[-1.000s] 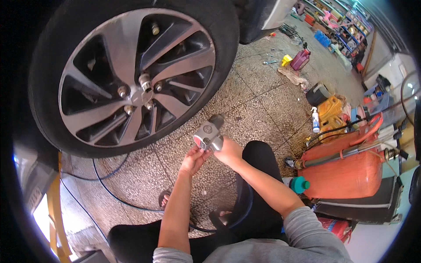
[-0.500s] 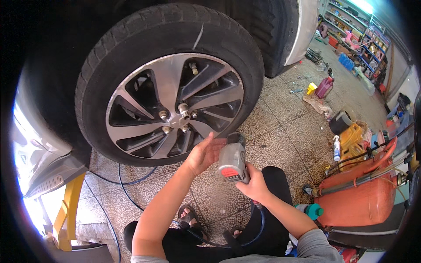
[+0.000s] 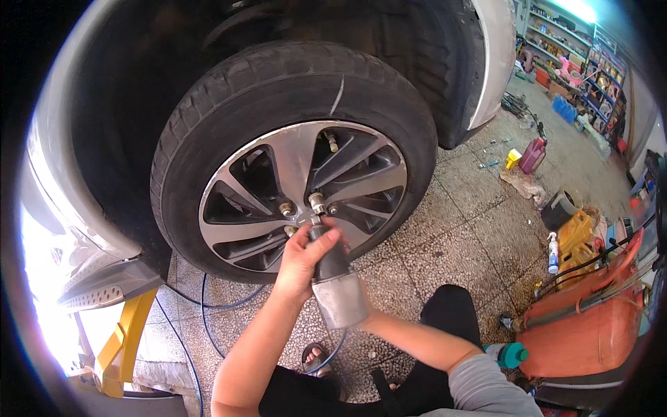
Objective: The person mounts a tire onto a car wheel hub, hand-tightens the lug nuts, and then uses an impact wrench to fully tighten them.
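Observation:
An air impact wrench [image 3: 340,299], with a dark nose and a pale grey rear body, points up at the wheel hub. My left hand [image 3: 303,258] is closed round its nose, thumb on top. My right hand [image 3: 370,311] is mostly hidden behind the body, on the handle side. A silvery socket [image 3: 317,201] sits at a lug position, and the wrench's drive end is right by it; I cannot tell whether they are joined. Other lug nuts [image 3: 286,208] ring the centre of the alloy rim [image 3: 295,167]. The tyre [image 3: 187,132] has a white streak on its sidewall.
A yellow stand [image 3: 125,340] is under the car's sill at left. A dark air hose [image 3: 203,313] curls over the speckled floor tiles. At right are an orange-red tank [image 3: 583,333], a green-capped bottle [image 3: 511,355], a white spray bottle [image 3: 553,254] and a maroon jug [image 3: 533,154].
The impact wrench has swung up and left, its nose now at the socket. My left hand, apart from it before, has closed round its nose. The view has shifted too.

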The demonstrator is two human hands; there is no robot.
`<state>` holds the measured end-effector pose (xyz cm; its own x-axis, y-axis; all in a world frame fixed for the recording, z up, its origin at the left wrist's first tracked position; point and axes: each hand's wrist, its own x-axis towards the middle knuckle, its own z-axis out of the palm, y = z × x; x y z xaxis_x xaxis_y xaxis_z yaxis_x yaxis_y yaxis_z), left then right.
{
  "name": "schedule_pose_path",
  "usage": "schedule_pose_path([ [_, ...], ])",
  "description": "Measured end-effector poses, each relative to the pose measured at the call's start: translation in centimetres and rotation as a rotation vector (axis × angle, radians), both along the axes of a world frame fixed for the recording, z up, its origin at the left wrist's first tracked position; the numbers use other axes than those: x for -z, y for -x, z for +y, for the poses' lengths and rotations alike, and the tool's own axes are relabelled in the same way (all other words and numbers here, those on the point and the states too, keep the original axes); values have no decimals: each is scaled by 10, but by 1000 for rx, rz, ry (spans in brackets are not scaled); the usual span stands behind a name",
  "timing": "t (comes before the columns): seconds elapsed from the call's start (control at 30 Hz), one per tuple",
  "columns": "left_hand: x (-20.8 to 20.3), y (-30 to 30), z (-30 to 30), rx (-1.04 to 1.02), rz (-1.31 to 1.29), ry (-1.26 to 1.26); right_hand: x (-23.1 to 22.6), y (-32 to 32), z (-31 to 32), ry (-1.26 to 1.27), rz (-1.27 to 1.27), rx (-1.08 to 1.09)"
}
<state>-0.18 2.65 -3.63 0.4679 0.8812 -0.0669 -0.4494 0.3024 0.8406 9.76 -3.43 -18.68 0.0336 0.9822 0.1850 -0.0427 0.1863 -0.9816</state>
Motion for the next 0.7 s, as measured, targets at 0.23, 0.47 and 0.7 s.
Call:
schedule_pose_path([
  [0.23,34,-6,17,28,64,53,19,10,-2,-184,-516,371],
  [0.47,40,-7,29,38,-50,109,-2,-1,-1,-204,-262,383],
  [0.7,46,-13,32,66,-131,158,-11,-8,-3,-231,-217,363],
])
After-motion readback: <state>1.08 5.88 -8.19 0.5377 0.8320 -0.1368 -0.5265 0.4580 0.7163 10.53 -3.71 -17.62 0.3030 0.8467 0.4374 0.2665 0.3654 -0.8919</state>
